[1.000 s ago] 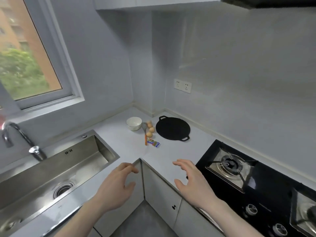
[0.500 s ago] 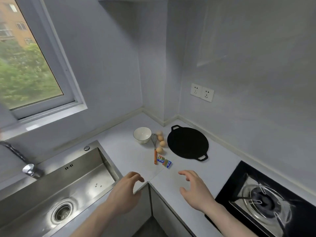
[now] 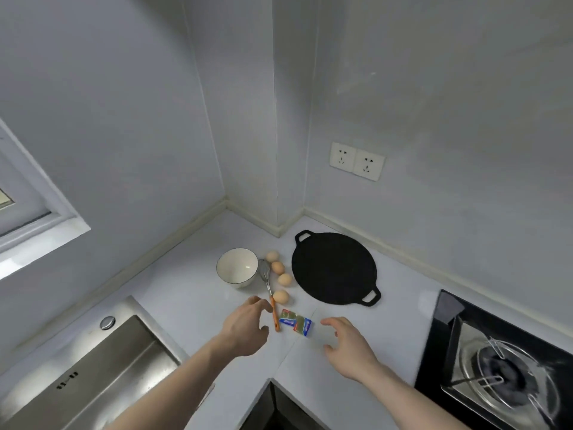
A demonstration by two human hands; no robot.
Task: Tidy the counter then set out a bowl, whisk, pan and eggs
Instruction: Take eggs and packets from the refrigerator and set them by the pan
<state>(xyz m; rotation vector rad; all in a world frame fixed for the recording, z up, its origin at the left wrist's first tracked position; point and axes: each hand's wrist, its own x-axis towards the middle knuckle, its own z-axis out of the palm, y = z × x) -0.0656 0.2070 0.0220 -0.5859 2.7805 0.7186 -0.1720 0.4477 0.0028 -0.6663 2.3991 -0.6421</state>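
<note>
Change: both hands now reach fwd over the worktop (image 3: 173, 293) corner; 1 s ago they hung back at its front edge, w/ the sink and hob filling more of the view. View has closed in on the corner group.
Left hand (image 3: 245, 328): fingers loosely curled, thumb apart, holding nothing; fingertips just beside the whisk's orange handle, not touching as far as can be told.
Right hand (image 3: 348, 344): fingers spread & relaxed, holding nothing; just right of the packet, apart from it.
Packet (image 3: 295, 321): small blue/green wrapper lying flat between the two hands, near the whisk handle's end. Unmoved vs. earlier frames.
Whisk (image 3: 269, 290): lies flat, wire head beside the bowl, handle pointing toward the person.
Bowl (image 3: 237, 267): white, upright, left of the whisk head.
Eggs (image 3: 278, 268): four, in a loose row between whisk & pan.
Pan (image 3: 334, 268): flat black, two handles, right of the eggs.
Meaning for task: bowl, whisk, pan, eggs look already set out; the packet is prob. the last stray item. The reach suggests a pickup is about to start, either packet or whisk; can't tell which.
</note>
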